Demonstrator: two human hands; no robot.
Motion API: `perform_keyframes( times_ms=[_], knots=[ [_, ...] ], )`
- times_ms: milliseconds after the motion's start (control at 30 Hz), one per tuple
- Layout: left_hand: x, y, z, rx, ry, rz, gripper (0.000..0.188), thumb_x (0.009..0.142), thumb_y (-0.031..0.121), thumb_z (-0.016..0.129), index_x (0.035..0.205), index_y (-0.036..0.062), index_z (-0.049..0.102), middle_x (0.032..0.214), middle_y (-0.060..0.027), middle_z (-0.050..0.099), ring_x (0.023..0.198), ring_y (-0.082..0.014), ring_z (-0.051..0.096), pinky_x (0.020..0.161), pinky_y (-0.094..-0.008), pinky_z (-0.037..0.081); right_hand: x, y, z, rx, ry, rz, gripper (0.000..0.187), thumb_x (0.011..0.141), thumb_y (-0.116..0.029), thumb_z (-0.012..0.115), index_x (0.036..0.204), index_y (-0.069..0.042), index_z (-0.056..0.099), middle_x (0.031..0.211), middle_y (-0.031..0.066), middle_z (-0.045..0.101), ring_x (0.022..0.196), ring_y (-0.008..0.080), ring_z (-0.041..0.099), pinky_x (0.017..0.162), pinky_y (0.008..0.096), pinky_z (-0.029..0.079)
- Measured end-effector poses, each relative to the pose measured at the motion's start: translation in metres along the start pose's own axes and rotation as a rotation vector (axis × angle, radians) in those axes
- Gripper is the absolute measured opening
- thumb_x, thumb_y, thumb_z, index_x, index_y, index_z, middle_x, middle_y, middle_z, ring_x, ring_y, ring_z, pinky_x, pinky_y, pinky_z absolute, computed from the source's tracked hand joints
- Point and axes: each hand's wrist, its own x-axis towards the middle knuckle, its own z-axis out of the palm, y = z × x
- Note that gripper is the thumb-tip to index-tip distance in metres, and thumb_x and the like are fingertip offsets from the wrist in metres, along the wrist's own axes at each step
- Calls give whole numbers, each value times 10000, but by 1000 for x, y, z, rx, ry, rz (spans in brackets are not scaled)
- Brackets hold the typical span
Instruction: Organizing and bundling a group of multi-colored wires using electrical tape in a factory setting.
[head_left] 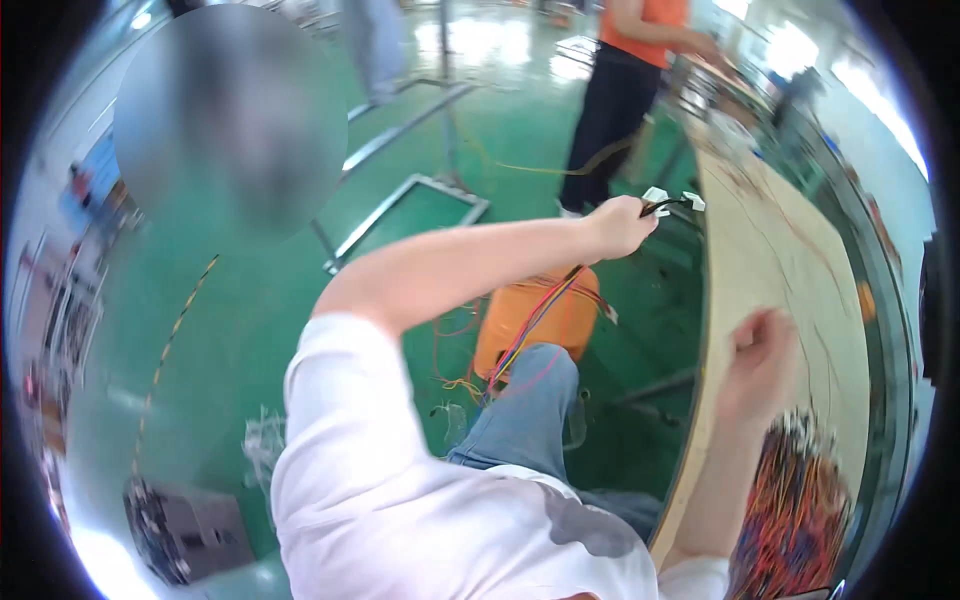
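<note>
My left hand [618, 229] reaches out ahead, closed round one end of a wire harness. White plastic connectors [692, 202] on short dark leads stick out past its fingers, near the table's edge. The harness's red, blue and yellow wires [540, 318] hang below the hand, in front of an orange stool-like box [497, 330], down toward my knee. Over the tabletop, my right hand [762, 372] is smeared by motion. Its fingers look bent, but I cannot make out their grip or anything in them.
The long pale table [735, 255] runs along my right side, with thin loose wires on it. A thick bundle of multicoloured wires [795, 510] lies at its near end. A person in orange [620, 90] stands at the far end. Metal frames [405, 215] stand ahead left.
</note>
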Motion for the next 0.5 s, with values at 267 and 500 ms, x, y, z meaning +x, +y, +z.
perform_keyframes(
  times_ms=[267,500],
  knots=[
    [18,-40,5,191,-72,-107,252,839,256,426,790,28,522,558,-103,505,427,-211,498,404,-344,385,-99,36,130,180,-945,441,520,775,-179,610,1177,27,352,1044,88,511,973,148,488,836,274,399],
    [-2,-53,8,46,-119,-9,260,836,244,464,741,12,533,594,-54,491,570,-131,481,523,-297,385,-115,-12,115,371,-1469,-83,158,778,-87,584,894,8,535,791,65,523,742,175,509,679,279,401]
  ],
)
